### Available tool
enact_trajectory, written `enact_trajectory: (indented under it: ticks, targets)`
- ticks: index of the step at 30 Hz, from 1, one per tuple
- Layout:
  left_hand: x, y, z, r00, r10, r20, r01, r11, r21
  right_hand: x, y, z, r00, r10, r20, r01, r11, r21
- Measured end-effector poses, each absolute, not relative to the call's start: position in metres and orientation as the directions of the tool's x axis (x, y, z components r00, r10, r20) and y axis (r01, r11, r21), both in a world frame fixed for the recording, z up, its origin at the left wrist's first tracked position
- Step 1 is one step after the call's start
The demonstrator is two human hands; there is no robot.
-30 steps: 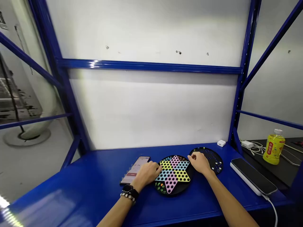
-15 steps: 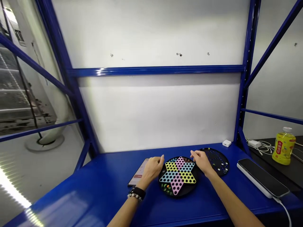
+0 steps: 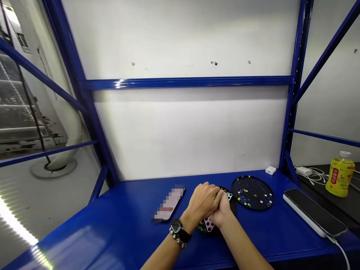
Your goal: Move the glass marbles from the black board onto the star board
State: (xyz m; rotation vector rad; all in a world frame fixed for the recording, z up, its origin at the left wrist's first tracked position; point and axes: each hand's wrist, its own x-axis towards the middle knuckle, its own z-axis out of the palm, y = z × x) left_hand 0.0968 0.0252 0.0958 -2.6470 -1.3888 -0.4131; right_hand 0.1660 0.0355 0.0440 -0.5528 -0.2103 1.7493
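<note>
Both hands meet over a Chinese checkers board point(image 3: 208, 225). Its round black base and parts of the coloured star show around them, while most of the holes are covered. My left hand point(image 3: 203, 202), with a watch and beaded bracelet at the wrist, lies back up with its fingers bent over the other hand's fingers. My right hand point(image 3: 222, 210) is curled beneath and against it. Whatever the fingers hold, if anything, is hidden. A round black tray point(image 3: 252, 193) with white and yellow marbles or spots lies just right of the board.
A phone point(image 3: 170, 204) lies left of the board, its screen partly blurred. Another phone point(image 3: 313, 210) rests on a white power bank with a cable at right. A white adapter point(image 3: 270, 170) sits at the back. A yellow bottle point(image 3: 340, 174) stands beyond the blue frame.
My hands were apart on either side of the board and have come together over it. The right hand moved left off the black tray, uncovering it; the left moved right.
</note>
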Motion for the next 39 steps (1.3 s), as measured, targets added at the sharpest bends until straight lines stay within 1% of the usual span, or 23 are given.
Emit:
enact_trajectory:
  ticks: [2, 4, 6, 8, 10, 12, 13, 14, 16, 20, 22, 25, 27, 28, 30, 32, 33, 35, 37, 38, 39]
  targets:
    - [0.091, 0.024, 0.098, 0.555, 0.764, 0.330, 0.804, -0.595, 0.024, 0.169, 0.037, 0.043, -0.169, 0.955, -0.243, -0.882, -0.257, -0.395]
    - [0.080, 0.025, 0.101, 0.528, 0.763, 0.373, 0.796, -0.598, 0.096, 0.175, 0.038, 0.042, -0.197, 0.950, -0.244, -0.889, -0.278, -0.363]
    - [0.063, 0.029, 0.102, 0.432, 0.796, 0.425, 0.813, -0.547, 0.198, 0.183, 0.039, 0.041, -0.216, 0.946, -0.241, -0.895, -0.291, -0.337]
    - [0.041, 0.036, 0.098, 0.322, 0.851, 0.414, 0.857, -0.448, 0.256, 0.194, 0.039, 0.040, -0.211, 0.949, -0.235, -0.905, -0.281, -0.320]
    - [0.020, 0.044, 0.089, 0.310, 0.902, 0.302, 0.894, -0.384, 0.229, 0.205, 0.041, 0.039, -0.185, 0.957, -0.225, -0.905, -0.255, -0.340]
    - [0.004, 0.051, 0.075, 0.354, 0.922, 0.157, 0.908, -0.379, 0.180, 0.215, 0.043, 0.037, -0.159, 0.968, -0.197, -0.895, -0.225, -0.384]
    - [-0.001, 0.054, 0.067, 0.367, 0.923, 0.112, 0.909, -0.382, 0.167, 0.219, 0.044, 0.036, -0.145, 0.973, -0.178, -0.890, -0.207, -0.407]
    - [-0.003, 0.056, 0.060, 0.373, 0.924, 0.089, 0.910, -0.383, 0.160, 0.222, 0.045, 0.035, -0.132, 0.978, -0.162, -0.886, -0.190, -0.423]
    - [-0.003, 0.060, 0.048, 0.366, 0.926, 0.088, 0.916, -0.376, 0.144, 0.226, 0.046, 0.033, -0.114, 0.982, -0.151, -0.885, -0.170, -0.434]
    - [0.005, 0.064, 0.044, 0.352, 0.932, 0.086, 0.927, -0.360, 0.105, 0.228, 0.043, 0.037, -0.136, 0.971, -0.195, -0.904, -0.202, -0.377]
    - [0.010, 0.061, 0.052, 0.345, 0.929, 0.133, 0.919, -0.363, 0.155, 0.226, 0.039, 0.041, -0.174, 0.961, -0.216, -0.911, -0.240, -0.336]
    - [0.028, 0.050, 0.072, 0.305, 0.898, 0.317, 0.855, -0.405, 0.324, 0.217, 0.033, 0.046, -0.267, 0.936, -0.228, -0.887, -0.331, -0.323]
    - [0.047, 0.042, 0.086, 0.303, 0.860, 0.410, 0.784, -0.470, 0.406, 0.208, 0.030, 0.048, -0.337, 0.911, -0.240, -0.847, -0.404, -0.346]
    - [0.058, 0.037, 0.092, 0.336, 0.842, 0.422, 0.754, -0.509, 0.416, 0.204, 0.030, 0.048, -0.358, 0.899, -0.253, -0.827, -0.431, -0.361]
    - [0.079, 0.030, 0.100, 0.433, 0.806, 0.403, 0.730, -0.576, 0.369, 0.196, 0.030, 0.048, -0.350, 0.891, -0.289, -0.809, -0.443, -0.386]
    - [0.094, 0.025, 0.104, 0.512, 0.774, 0.373, 0.728, -0.622, 0.290, 0.194, 0.031, 0.047, -0.285, 0.902, -0.323, -0.824, -0.403, -0.399]
    - [0.098, 0.024, 0.105, 0.533, 0.760, 0.373, 0.726, -0.636, 0.260, 0.195, 0.032, 0.046, -0.247, 0.910, -0.334, -0.835, -0.374, -0.403]
    - [0.097, 0.025, 0.103, 0.532, 0.744, 0.404, 0.723, -0.647, 0.241, 0.202, 0.035, 0.045, -0.175, 0.928, -0.330, -0.842, -0.315, -0.438]
    - [0.087, 0.031, 0.100, 0.486, 0.754, 0.442, 0.739, -0.624, 0.254, 0.217, 0.040, 0.046, -0.089, 0.954, -0.285, -0.800, -0.239, -0.550]
    - [0.079, 0.037, 0.097, 0.453, 0.772, 0.446, 0.757, -0.598, 0.266, 0.228, 0.044, 0.046, -0.032, 0.969, -0.244, -0.743, -0.186, -0.643]
    - [0.070, 0.043, 0.093, 0.419, 0.797, 0.435, 0.780, -0.561, 0.278, 0.240, 0.048, 0.046, 0.036, 0.983, -0.182, -0.647, -0.116, -0.753]
